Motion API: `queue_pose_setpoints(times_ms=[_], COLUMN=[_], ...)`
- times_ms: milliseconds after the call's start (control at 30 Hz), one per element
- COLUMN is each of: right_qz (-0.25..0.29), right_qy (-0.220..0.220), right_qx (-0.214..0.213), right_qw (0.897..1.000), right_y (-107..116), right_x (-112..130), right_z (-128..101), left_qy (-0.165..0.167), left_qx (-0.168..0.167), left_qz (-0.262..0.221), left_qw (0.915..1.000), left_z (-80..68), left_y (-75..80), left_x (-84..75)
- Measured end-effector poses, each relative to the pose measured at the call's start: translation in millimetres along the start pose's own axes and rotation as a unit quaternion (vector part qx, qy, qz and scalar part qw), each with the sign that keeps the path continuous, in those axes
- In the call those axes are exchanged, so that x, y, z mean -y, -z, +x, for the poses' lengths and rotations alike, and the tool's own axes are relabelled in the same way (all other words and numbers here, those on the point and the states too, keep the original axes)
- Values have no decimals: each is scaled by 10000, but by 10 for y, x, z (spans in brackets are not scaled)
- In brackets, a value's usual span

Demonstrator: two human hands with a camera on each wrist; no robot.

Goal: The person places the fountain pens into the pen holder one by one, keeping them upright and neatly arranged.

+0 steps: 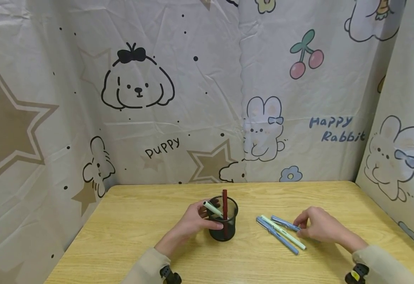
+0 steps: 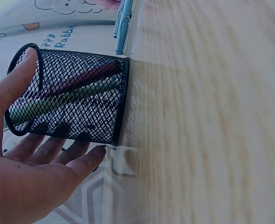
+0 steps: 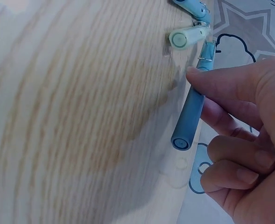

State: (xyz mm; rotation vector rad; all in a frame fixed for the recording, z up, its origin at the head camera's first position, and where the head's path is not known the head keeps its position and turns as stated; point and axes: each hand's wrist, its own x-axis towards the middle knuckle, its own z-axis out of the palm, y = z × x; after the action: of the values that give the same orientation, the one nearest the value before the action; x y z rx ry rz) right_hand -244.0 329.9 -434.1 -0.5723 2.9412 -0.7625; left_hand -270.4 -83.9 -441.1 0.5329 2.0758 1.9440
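Observation:
My left hand [image 1: 193,217] holds a black mesh pen holder [image 1: 230,230] upright on the table. Its thumb [image 2: 20,77] lies at the rim and the other fingers are on the far side. Inside the holder lean a dark red pen [image 1: 224,205] and a pale green pen [image 1: 212,209]. On the right, my right hand [image 1: 318,225] pinches a blue pen [image 3: 191,114] between thumb and forefinger, the remaining fingers curled. Beside that pen lie a light green pen [image 1: 288,232] and another blue pen [image 1: 281,238], close together.
The wooden table [image 1: 150,228] has a patterned cloth [image 1: 207,98] hanging behind it and at both sides. Dark straps with small devices sit at each wrist over beige sleeves [image 1: 146,266].

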Motion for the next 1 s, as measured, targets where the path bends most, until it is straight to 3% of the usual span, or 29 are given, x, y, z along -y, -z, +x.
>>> queue_pose_setpoints(times_ms=[367,1000], right_qz=[118,139], right_qy=[-267,-81], right_qx=[-143,-704], right_qw=[9995,9974], right_y=[16,52], right_x=[27,210], right_z=[4,-21], left_qy=[-6,31], left_qx=[22,71], left_qz=[-25,26], left_qw=[10000,10000], left_z=[-9,0], left_y=[16,17], left_x=[3,-7])
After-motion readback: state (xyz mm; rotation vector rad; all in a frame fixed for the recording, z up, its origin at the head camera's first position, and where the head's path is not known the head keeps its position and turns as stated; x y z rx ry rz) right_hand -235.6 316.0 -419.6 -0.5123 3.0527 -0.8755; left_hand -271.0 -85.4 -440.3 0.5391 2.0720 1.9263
